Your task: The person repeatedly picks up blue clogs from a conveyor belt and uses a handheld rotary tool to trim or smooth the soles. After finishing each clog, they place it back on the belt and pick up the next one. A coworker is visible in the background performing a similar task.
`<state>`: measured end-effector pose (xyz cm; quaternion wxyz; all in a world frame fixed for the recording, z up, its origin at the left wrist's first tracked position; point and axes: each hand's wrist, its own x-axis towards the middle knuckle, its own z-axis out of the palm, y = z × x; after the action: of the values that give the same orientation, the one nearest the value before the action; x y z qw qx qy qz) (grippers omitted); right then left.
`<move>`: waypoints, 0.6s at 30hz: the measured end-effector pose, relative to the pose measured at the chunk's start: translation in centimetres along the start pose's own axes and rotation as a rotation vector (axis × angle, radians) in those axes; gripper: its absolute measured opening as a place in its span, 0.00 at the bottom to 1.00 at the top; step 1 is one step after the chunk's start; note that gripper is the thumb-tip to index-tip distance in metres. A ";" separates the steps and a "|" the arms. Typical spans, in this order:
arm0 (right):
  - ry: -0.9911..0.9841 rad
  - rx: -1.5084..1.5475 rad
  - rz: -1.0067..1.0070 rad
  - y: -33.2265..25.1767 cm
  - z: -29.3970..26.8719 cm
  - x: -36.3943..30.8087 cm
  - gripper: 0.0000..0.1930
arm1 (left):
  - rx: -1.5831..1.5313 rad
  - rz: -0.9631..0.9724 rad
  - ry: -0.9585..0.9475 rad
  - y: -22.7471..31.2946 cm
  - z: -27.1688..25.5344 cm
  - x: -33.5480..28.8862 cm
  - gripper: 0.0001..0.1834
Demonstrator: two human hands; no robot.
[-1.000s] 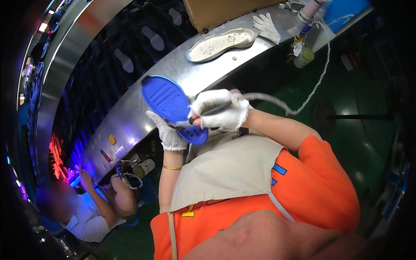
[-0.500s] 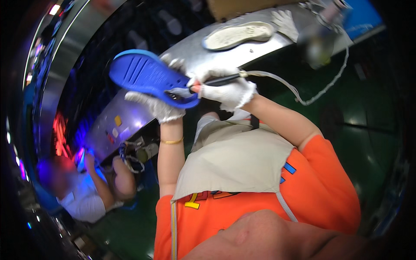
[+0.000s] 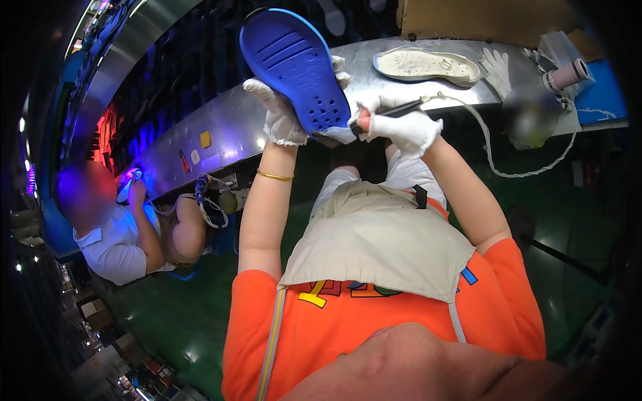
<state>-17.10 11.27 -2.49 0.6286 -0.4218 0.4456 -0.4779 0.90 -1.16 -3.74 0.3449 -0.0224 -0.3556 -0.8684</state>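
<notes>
A blue shoe sole (image 3: 294,67) is held up above the bench, its long grooves and cluster of small holes facing me. My left hand (image 3: 282,117), in a white knit glove, grips it from behind; the thumb shows at the left edge and fingertips at the right. In my gloved right hand (image 3: 408,127) is a brush-like tool (image 3: 400,109) with a dark handle and a pale tube running from its back end. Its broad greyish tip is at the sole's near end, beside the holes; whether it touches is unclear.
On the metal bench (image 3: 231,117) lie a white sole (image 3: 428,65), a spare white glove (image 3: 496,70) and a yellow pad (image 3: 205,139). A cardboard box (image 3: 481,20) and a pinkish spool (image 3: 570,75) are beyond. To the left sits a co-worker (image 3: 120,240).
The blue sole has turned more upright and sits farther up and right in view, with both hands. The tool's tip has shifted from over the holes to the sole's near edge.
</notes>
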 end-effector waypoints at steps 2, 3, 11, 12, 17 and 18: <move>0.058 0.246 -0.028 0.2 -0.3 0.0 0.10 | 0.136 -0.015 0.103 0.4 1.6 0.3 0.63; 0.052 0.177 -0.081 0.1 -0.3 0.1 0.09 | 0.183 -0.034 0.102 0.6 1.8 0.5 0.63; -0.137 -0.203 -0.142 -1.2 -0.5 0.4 0.08 | 0.601 -0.229 0.234 1.7 2.1 2.1 0.59; -0.171 -0.190 -0.117 -1.3 -1.0 0.6 0.08 | 0.621 -0.264 0.254 1.8 2.0 2.1 0.58; -0.007 -0.304 -0.266 -2.7 0.1 0.6 0.05 | 0.605 -0.431 0.376 2.6 2.9 2.9 0.47; -0.002 -0.388 -0.242 -3.1 0.5 0.6 0.06 | 0.616 -0.466 0.406 2.7 2.8 3.0 0.46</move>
<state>-17.26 10.17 0.52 0.4742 -0.5858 0.4746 -0.4547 -0.30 -2.52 0.85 0.1933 0.3334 -0.5187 -0.7631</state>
